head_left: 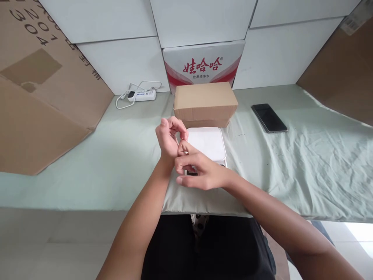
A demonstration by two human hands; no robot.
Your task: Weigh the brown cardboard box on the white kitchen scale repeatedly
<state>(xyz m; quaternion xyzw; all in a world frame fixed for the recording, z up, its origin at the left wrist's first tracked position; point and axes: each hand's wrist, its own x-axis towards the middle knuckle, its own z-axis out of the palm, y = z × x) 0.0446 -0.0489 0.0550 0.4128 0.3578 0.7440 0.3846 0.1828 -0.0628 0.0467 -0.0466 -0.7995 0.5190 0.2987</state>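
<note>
Two bare hands meet at the centre of the frame, just in front of a white scale [207,143] that sits on a table draped in pale green cloth [305,171]. The cloth hangs over the near edge of the table, which runs across the lower middle of the frame. Open cloth lies to the left and right of the hands, wrinkled on the right side. At the left of the frame a large flattened cardboard sheet [43,101] leans over the table; another brown sheet [340,74] closes off the upper right corner.

The scale is a flat square slab with rounded corners and a smooth, matt white top; its near edge is hidden behind the hands. Touching its far side stands a plain brown carton [205,103], and behind that a white box with red lettering [204,64] leans against the tiled wall.

The left hand [169,138] is raised with fingers curled inward in a loose fist, and the right hand [201,171] pinches at its wrist with thumb and fingers; whether anything small lies between them cannot be told.

A black phone [269,118] lies flat at the centre right, well apart from the scale. A white power strip [142,95] with its coiled cord rests against the wall, upper left of centre.
</note>
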